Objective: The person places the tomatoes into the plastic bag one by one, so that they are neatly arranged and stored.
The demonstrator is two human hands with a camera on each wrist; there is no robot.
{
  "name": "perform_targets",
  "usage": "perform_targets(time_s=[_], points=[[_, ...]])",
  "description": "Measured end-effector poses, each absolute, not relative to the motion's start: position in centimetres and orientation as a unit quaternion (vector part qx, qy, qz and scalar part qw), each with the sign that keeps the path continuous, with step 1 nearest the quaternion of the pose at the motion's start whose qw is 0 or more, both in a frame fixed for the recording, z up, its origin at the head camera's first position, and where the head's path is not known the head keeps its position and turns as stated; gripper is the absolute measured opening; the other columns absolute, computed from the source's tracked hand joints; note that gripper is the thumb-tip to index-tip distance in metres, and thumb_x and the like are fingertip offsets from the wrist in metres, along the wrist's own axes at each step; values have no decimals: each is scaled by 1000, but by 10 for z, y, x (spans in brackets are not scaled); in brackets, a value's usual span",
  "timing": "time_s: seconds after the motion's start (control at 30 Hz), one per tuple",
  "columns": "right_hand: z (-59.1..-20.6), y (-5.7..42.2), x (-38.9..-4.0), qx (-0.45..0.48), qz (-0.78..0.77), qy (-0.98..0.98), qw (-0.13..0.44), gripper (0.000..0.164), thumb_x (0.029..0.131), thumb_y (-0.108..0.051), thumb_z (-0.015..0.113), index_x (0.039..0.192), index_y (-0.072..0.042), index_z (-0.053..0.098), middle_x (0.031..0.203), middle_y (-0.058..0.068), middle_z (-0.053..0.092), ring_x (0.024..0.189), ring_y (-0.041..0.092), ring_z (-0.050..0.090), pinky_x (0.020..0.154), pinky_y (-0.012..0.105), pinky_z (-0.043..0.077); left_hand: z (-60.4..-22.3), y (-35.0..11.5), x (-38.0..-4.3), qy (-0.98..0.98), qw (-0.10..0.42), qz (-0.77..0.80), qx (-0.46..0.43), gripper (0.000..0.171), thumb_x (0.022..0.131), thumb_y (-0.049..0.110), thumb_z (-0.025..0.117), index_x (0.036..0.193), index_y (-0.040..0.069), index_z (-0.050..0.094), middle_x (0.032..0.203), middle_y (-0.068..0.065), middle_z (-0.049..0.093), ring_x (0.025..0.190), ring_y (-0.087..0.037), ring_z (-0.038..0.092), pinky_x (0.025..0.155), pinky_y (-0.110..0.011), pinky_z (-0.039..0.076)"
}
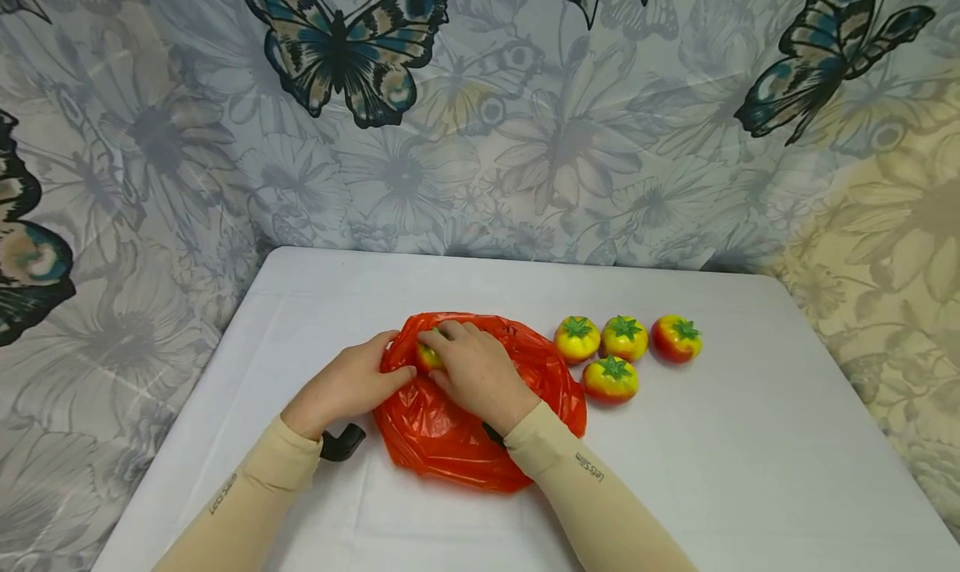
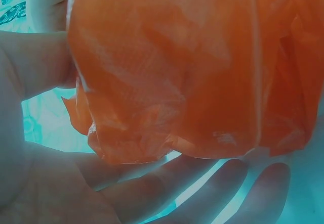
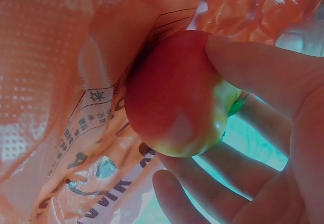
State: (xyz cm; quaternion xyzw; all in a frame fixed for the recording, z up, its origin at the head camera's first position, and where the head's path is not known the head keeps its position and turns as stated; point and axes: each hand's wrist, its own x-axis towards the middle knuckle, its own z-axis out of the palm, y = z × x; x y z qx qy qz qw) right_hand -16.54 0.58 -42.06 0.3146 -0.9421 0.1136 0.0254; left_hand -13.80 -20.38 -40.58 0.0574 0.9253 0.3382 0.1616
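Observation:
A red plastic bag (image 1: 450,439) lies spread on the table, printed with dark lettering that shows in the right wrist view. My left hand (image 1: 358,378) holds the bag at its left edge. In the left wrist view its thumb tip is hidden by the film, and the fingers (image 2: 167,183) spread beneath it. My right hand (image 1: 480,372) grips a red and yellow tomato (image 3: 174,95) with a green leafy top, over the bag. The thumb lies on one side of the tomato and the fingers curl round the other. Only a little of that tomato (image 1: 429,358) shows in the head view.
Several similar tomatoes stand right of the bag: a yellow one (image 1: 577,340), another behind (image 1: 624,338), a redder one (image 1: 676,339) and a nearer one (image 1: 611,380). A white cloth covers the table (image 1: 750,472). Butterfly-patterned fabric (image 1: 525,138) hangs behind.

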Motion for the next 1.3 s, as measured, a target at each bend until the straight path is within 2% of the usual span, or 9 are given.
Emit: perform_targets(time_s=[0.33, 0.63, 0.9, 1.17, 1.3], points=[[-419, 10, -164, 302, 134, -944, 10, 58, 97, -33, 83, 151, -24, 64, 146, 5, 67, 133, 27, 65, 111, 48, 58, -406, -202, -138, 923, 166, 343, 57, 73, 105, 39, 65, 165, 5, 40, 150, -17, 66, 120, -27, 72, 107, -57, 58], [-399, 40, -150, 291, 132, -947, 7, 62, 99, -41, 80, 155, -23, 59, 150, 5, 64, 136, 28, 64, 111, 49, 57, -405, -198, -137, 924, 181, 333, 54, 73, 107, 42, 62, 165, 6, 39, 154, -18, 62, 133, -35, 67, 111, -62, 54], [-383, 94, -130, 255, 119, -958, 50, 58, 97, -38, 82, 150, -20, 64, 148, 12, 65, 133, 34, 66, 107, 53, 58, -403, -204, -133, 925, 194, 325, 40, 77, 106, 47, 61, 166, 5, 36, 154, -22, 61, 134, -38, 64, 109, -65, 53], [-390, 162, -113, 177, 103, -975, 86, 59, 93, -34, 86, 146, -13, 67, 146, 19, 66, 133, 40, 65, 102, 58, 60, -403, -204, -134, 924, 203, 322, 42, 82, 107, 50, 60, 167, 2, 33, 159, -25, 56, 140, -44, 59, 109, -69, 51], [-399, 188, -106, 140, 104, -980, 94, 57, 93, -31, 86, 143, -12, 68, 143, 20, 66, 128, 41, 66, 99, 60, 61, -403, -203, -136, 923, 206, 321, 46, 83, 107, 50, 60, 168, 2, 31, 159, -26, 55, 139, -44, 59, 109, -69, 52]])
